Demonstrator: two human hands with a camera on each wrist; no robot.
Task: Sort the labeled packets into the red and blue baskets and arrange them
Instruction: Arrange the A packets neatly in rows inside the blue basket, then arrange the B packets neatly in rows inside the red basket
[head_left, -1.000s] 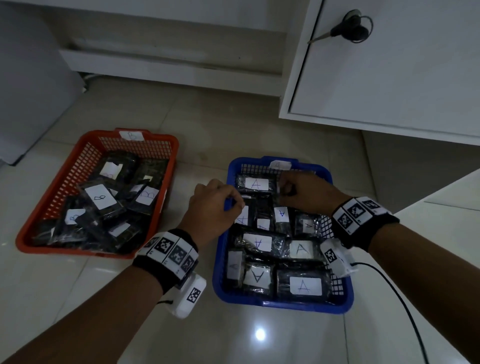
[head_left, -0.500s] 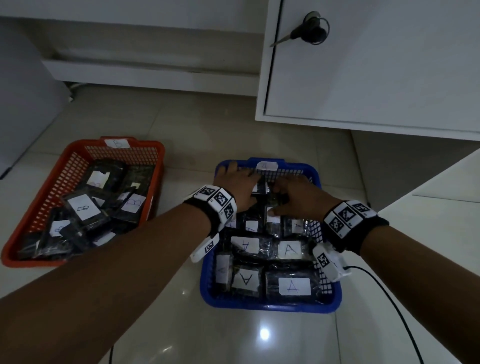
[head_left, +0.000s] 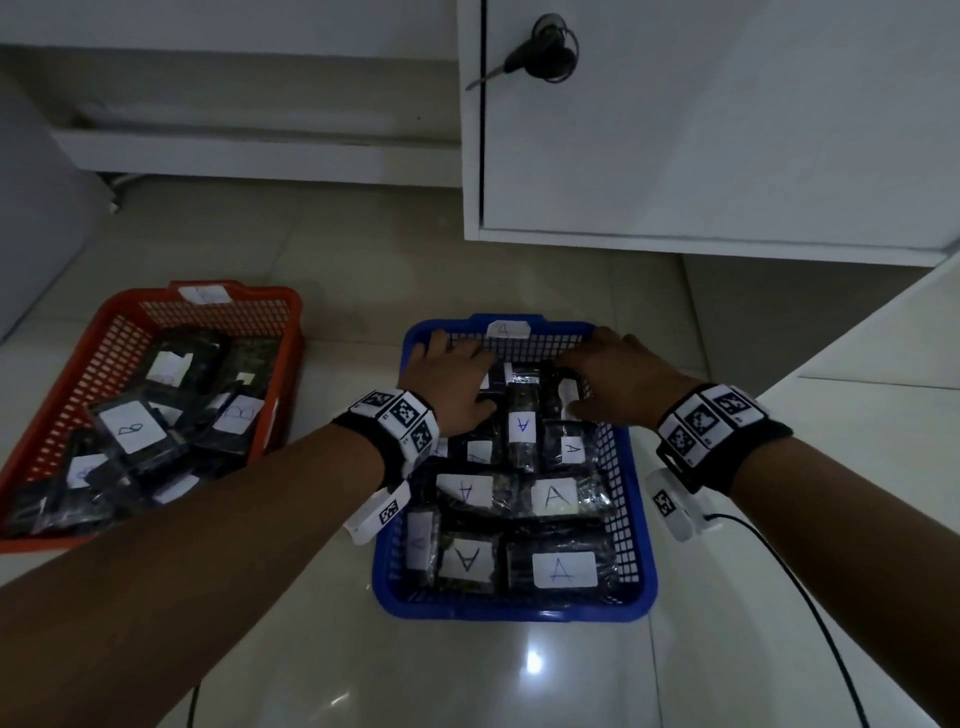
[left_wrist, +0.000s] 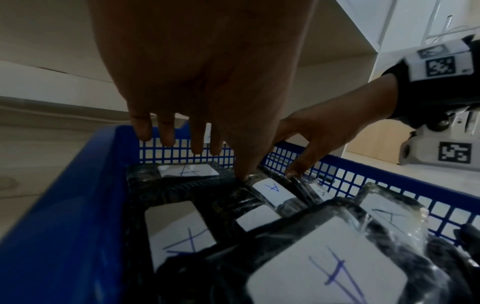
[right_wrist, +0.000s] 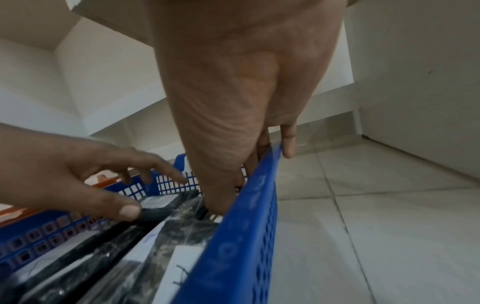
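Glossy pale floor tiles (head_left: 545, 670) carry two plastic baskets, with a white cabinet door (head_left: 727, 119) and its key (head_left: 540, 49) behind them. The red basket (head_left: 67, 415) sits to the left, heaped loosely with black packets (head_left: 130, 428) whose white labels appear to read B. The blue basket (head_left: 514, 608) sits just beside it, holding packets marked A (head_left: 563, 570) in rough rows.

Both hands have shifted deeper toward the far end of the blue basket than half a second ago, and have spread apart. The left hand (head_left: 452, 384) now lies over the far-left packets, fingers stretched toward the mesh wall, thumb pressing down on a packet edge; its grip is open and holds nothing. The right hand (head_left: 613, 384) reaches the far-right corner, thumb pushed down between a packet and the basket wall, one finger hanging outside the rim. Whether its grip closes on a packet cannot be told, since the other fingertips are hidden.

Sorting looks finished, as no packet lies loose on the floor. This reads as the arranging stage for the back row, with the red basket's pile not yet tidied.
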